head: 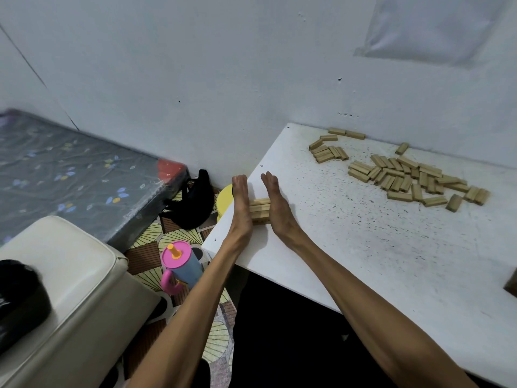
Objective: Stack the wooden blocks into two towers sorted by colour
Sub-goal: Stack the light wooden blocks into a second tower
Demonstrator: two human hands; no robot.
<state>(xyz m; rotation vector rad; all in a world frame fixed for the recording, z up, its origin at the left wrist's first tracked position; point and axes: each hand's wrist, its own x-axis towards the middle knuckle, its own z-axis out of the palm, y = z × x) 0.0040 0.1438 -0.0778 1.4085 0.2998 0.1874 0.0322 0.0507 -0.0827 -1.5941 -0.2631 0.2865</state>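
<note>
A short stack of light wooden blocks (260, 210) stands near the left edge of the white table (363, 247). My left hand (241, 203) presses flat against the stack's left side with straight fingers. My right hand (275, 204) presses flat against its right side the same way. Several loose light blocks (414, 176) lie scattered at the back right of the table, and a smaller group of blocks (328, 151) lies nearer the wall. A darker block corner (511, 284) shows at the right frame edge.
The table butts against a pale wall (251, 65). Left of it on the floor are a yellow stool (225, 198), a black bag (193, 200) and a pink-lidded blue cup (180, 267). A cream cushioned seat (70, 289) and a mattress (70, 169) lie further left.
</note>
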